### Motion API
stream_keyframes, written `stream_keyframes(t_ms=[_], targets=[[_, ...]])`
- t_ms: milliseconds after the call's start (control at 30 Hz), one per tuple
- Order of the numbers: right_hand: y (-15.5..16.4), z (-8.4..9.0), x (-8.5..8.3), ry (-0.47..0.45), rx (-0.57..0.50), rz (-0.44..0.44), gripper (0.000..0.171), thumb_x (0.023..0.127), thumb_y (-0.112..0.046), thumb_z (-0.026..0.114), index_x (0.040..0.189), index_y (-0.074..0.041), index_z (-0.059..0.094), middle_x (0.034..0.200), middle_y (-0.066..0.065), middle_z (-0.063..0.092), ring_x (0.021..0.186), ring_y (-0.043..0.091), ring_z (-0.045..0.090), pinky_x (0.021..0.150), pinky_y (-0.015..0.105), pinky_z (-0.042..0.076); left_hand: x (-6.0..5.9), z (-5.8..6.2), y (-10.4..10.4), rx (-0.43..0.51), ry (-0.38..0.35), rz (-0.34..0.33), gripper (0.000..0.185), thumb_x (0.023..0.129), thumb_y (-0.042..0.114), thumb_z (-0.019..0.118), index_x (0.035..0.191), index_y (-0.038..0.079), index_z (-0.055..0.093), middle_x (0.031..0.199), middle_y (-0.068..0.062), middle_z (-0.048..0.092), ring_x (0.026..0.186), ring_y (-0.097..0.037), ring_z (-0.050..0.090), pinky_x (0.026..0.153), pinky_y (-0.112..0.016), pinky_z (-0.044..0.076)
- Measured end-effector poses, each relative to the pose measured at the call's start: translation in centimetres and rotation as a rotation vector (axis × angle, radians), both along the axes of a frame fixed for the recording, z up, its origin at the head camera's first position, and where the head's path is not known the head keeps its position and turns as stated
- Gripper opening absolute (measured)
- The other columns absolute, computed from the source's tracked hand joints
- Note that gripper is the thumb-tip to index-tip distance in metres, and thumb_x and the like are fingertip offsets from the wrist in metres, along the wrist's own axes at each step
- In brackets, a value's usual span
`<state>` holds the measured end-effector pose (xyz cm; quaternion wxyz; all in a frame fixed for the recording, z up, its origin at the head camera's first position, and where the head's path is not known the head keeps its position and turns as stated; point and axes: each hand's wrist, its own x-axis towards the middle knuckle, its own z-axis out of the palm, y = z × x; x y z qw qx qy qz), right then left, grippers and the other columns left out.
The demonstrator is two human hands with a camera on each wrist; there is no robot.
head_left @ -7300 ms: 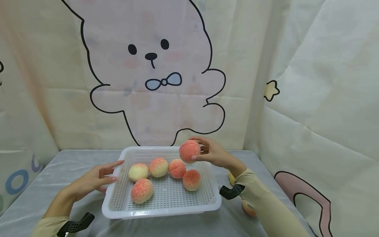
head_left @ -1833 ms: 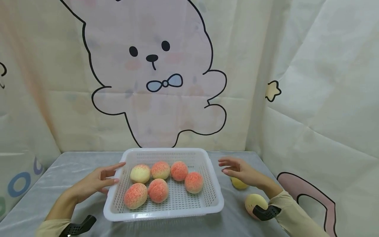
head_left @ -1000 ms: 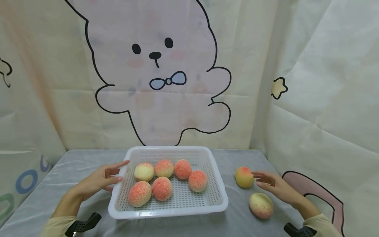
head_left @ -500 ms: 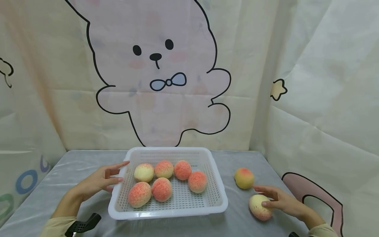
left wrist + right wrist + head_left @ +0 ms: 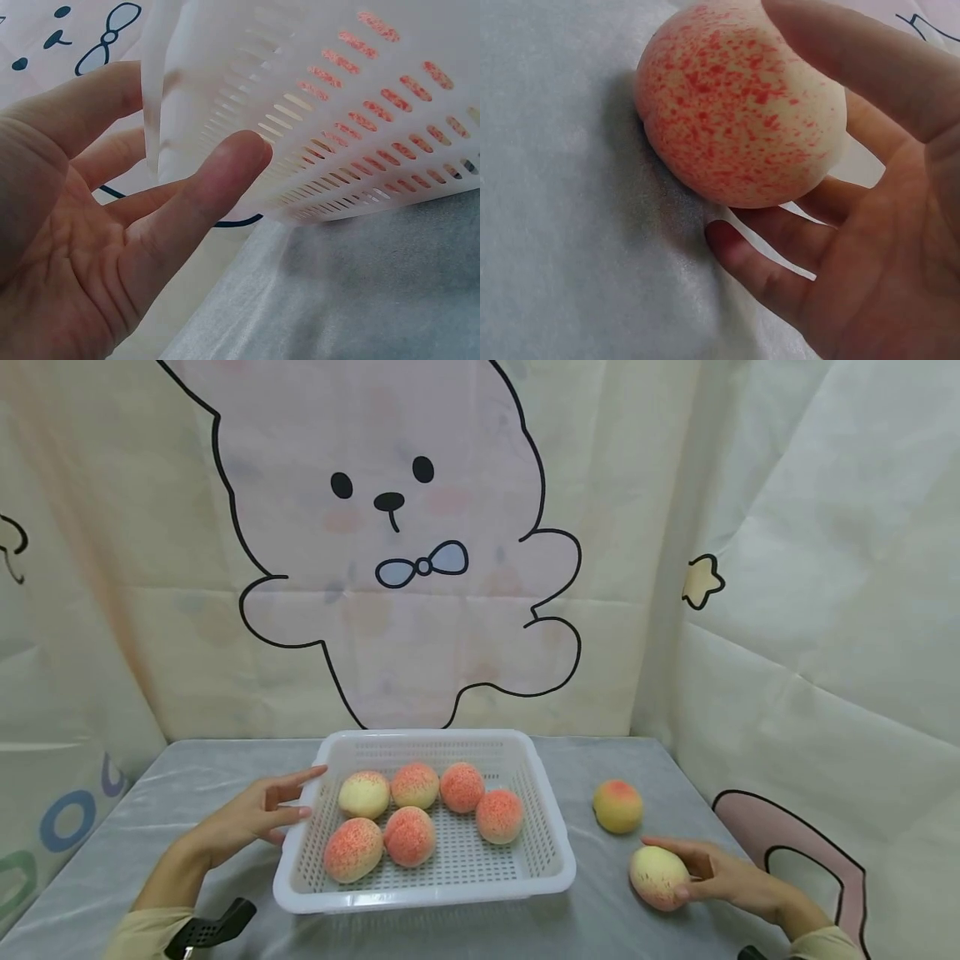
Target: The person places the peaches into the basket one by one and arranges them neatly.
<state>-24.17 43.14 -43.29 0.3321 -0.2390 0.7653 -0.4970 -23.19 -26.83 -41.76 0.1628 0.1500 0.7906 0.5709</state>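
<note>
My right hand (image 5: 720,877) holds a pale yellow peach (image 5: 658,878) with red speckles on the grey tablecloth. Thumb and fingers lie on opposite sides of the peach; close up, in the right wrist view, the thumb (image 5: 855,56) crosses its pale side. A white perforated basket (image 5: 427,893) has several pink and yellow peaches in it, among them a speckled peach (image 5: 409,837) near the middle. At the basket's left rim rests my left hand (image 5: 243,814), its fingers extended. The left thumb (image 5: 225,169) lies against the outer wall; the other fingertips are hidden behind the rim.
A yellow-orange peach (image 5: 618,807) sits on the table behind the held one, right of the basket. The grey cloth (image 5: 600,927) extends around the basket. A curtain (image 5: 600,443) with cartoon drawings encloses the back and sides.
My right hand has put a pink peach into the basket, then moved right and down to the pale peach and closed its fingers around it. The left hand has stayed at the rim.
</note>
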Motion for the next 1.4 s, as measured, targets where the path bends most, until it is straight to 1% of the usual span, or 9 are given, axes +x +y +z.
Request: stream_keyframes(t_ms=[133,200,300,567,700,900,1133,1267,1400], targets=[[0.1,-0.1,0.1,0.016,-0.008,0.006,0.064,0.103,-0.003,0.049,0.159,0.004,0.018,0.151,-0.015,0.051,0.128,0.002,0.052,0.1,0.018,0.044,0.0,-0.3,0.0,0.004,0.006,-0.005,0.071,0.103,0.02,0.058,0.162,0.01,0.02,0.159,-0.035,0.029,0.122,-0.022,0.062,0.082,-0.044,0.061],[0.1,-0.1,0.3,0.035,-0.017,0.01,0.064,0.103,-0.001,0.048,0.159,0.005,0.018,0.151,-0.016,0.051,0.128,0.001,0.052,0.1,0.018,0.044,-0.1,-0.4,0.1,0.005,-0.002,0.0,0.071,0.102,0.02,0.058,0.162,0.011,0.021,0.16,-0.034,0.028,0.121,-0.019,0.063,0.083,-0.044,0.061],[0.1,0.0,0.5,0.054,-0.034,0.02,0.062,0.103,0.001,0.046,0.158,0.006,0.018,0.152,-0.015,0.051,0.129,0.001,0.052,0.101,0.018,0.045,-0.1,-0.3,0.1,0.009,0.003,-0.005,0.071,0.102,0.02,0.058,0.162,0.01,0.021,0.16,-0.035,0.028,0.12,-0.018,0.063,0.082,-0.045,0.061],[0.2,-0.1,0.8,0.066,-0.06,0.006,0.06,0.104,0.001,0.045,0.157,0.008,0.019,0.15,-0.015,0.053,0.129,0.002,0.054,0.1,0.019,0.046,0.0,-0.1,0.2,0.022,0.005,-0.01,0.071,0.102,0.021,0.058,0.162,0.01,0.02,0.16,-0.035,0.027,0.124,-0.027,0.062,0.081,-0.044,0.061],[0.2,0.0,1.0,0.112,-0.021,-0.029,0.06,0.103,0.0,0.046,0.157,0.006,0.021,0.149,-0.014,0.053,0.129,0.0,0.053,0.099,0.018,0.046,-0.1,-0.2,0.3,0.007,-0.002,-0.001,0.072,0.102,0.022,0.059,0.162,0.011,0.021,0.161,-0.034,0.026,0.126,-0.03,0.06,0.081,-0.045,0.061],[-0.3,1.1,1.2,0.148,0.046,-0.125,0.057,0.106,-0.006,0.044,0.16,-0.004,0.025,0.148,-0.024,0.049,0.129,-0.006,0.05,0.097,0.018,0.047,0.0,-0.1,0.3,-0.009,-0.013,0.013,0.072,0.102,0.022,0.059,0.162,0.011,0.022,0.161,-0.034,0.027,0.125,-0.026,0.061,0.082,-0.045,0.061],[-1.6,2.7,0.8,0.251,0.072,-0.176,0.057,0.106,-0.008,0.046,0.16,-0.004,0.026,0.145,-0.034,0.045,0.128,-0.01,0.049,0.094,0.018,0.047,0.0,0.0,0.1,-0.018,-0.001,0.013,0.072,0.102,0.024,0.059,0.162,0.012,0.022,0.16,-0.035,0.026,0.127,-0.031,0.059,0.082,-0.044,0.061],[-2.5,3.6,0.6,0.276,0.086,-0.217,0.058,0.106,-0.01,0.048,0.16,-0.005,0.026,0.144,-0.036,0.044,0.127,-0.012,0.048,0.093,0.019,0.048,0.0,-0.1,0.1,-0.03,-0.01,0.028,0.071,0.101,0.025,0.06,0.162,0.013,0.024,0.16,-0.034,0.028,0.127,-0.03,0.059,0.082,-0.045,0.061],[-3.3,4.6,0.5,0.295,0.075,-0.211,0.058,0.107,-0.011,0.047,0.16,-0.006,0.025,0.143,-0.032,0.046,0.126,-0.01,0.05,0.092,0.022,0.05,-0.1,-0.2,0.0,-0.035,-0.009,0.031,0.071,0.102,0.026,0.06,0.162,0.014,0.024,0.16,-0.035,0.027,0.127,-0.031,0.059,0.083,-0.045,0.061]])
